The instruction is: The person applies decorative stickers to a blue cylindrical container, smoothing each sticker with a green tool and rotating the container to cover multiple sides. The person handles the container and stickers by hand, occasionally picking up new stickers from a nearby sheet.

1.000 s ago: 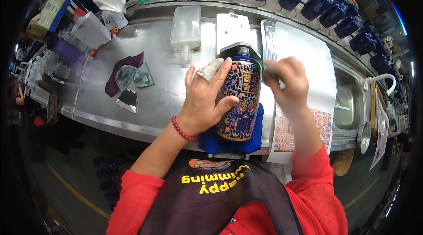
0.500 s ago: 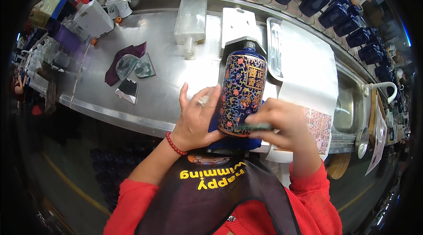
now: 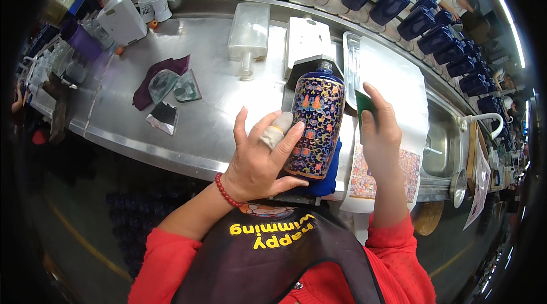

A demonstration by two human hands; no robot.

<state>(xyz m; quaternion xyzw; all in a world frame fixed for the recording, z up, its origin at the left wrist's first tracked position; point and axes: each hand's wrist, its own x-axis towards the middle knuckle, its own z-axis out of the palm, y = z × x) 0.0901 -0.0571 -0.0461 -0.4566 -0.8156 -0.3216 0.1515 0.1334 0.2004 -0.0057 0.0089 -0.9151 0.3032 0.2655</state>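
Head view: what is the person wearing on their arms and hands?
Both arms are in red sleeves pushed up toward the elbows, leaving the forearms bare. The left hand has a red bead bracelet at the wrist and a pale wrap on one finger. The right hand is bare, with no jewellery visible.

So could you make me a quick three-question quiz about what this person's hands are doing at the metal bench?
1. True or false: the left hand rests on the patterned blue vase.
2. What does the right hand hold? A) green card B) red cloth C) brush
3. Fill in: on the left wrist sits a red ____ bracelet.

Key: 1 true; 2 A; 3 bead.
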